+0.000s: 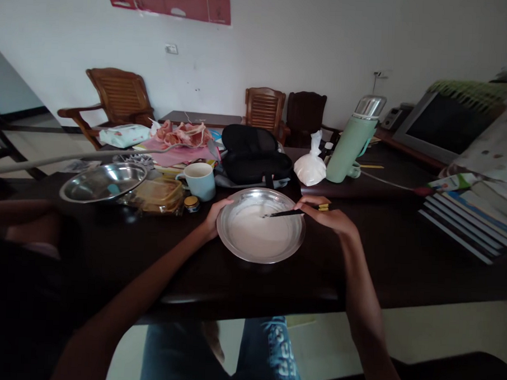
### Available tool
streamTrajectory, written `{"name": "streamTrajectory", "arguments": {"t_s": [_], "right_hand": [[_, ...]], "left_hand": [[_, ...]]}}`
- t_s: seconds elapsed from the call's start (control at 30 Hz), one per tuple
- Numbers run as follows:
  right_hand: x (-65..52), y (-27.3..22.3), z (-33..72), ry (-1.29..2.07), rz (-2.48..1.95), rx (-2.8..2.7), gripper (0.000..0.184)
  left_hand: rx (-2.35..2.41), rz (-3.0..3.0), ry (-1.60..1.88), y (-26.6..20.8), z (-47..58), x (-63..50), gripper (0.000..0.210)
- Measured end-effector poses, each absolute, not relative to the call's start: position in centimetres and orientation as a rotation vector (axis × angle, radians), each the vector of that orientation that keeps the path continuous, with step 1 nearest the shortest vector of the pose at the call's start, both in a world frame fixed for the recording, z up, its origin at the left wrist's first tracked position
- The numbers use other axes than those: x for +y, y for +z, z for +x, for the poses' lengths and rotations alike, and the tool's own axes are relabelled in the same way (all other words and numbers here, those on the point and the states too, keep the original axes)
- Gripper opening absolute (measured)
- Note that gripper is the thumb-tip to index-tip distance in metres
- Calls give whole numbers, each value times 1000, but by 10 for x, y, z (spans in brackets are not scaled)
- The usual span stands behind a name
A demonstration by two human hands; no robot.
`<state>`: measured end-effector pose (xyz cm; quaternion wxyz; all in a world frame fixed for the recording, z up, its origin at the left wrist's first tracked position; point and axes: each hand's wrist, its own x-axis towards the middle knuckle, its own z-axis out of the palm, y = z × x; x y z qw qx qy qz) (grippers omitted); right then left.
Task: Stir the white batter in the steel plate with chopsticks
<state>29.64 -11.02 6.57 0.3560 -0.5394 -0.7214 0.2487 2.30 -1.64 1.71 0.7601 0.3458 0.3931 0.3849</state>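
Note:
A shiny metal bowl (pixel 293 245) stands on the dark table in front of me, with a pale, creamy batter (pixel 257 235) in it. My left hand (pixel 214 216) grips the bowl's left rim. In my right hand (pixel 326 215) is a pair of dark chopsticks (pixel 286 213) with gold-coloured ends, the fingers closed around them. Their tips dip into the batter near the middle of the bowl. Whether the tips touch the bottom cannot be seen.
Left of the bowl are a white mug (pixel 201 182), a small jar (pixel 191 204), a plastic food package (pixel 156 194) and another metal basin (pixel 105 183). Behind lie a black case (pixel 254 162), a tied bag of white powder (pixel 310 169) and a green thermos (pixel 351 144). Books (pixel 474 216) are stacked right.

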Motion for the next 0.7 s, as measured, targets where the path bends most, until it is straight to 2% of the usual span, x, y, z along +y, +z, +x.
{"name": "streamTrajectory", "arguments": {"t_s": [0.17,0.4,0.6,0.7], "right_hand": [[-112,68,287,913,-1224,-1986,24],[-112,68,299,659,-1401,-1880,24],[-114,72,289,853,-1265,-1869,25],[-108,66,281,775,-1267,-1869,24]], "left_hand": [[853,765,864,17,23,-16,23],[833,797,833,11,22,-12,23],[856,801,818,13,23,-13,24],[864,793,811,13,22,-13,25]]}}
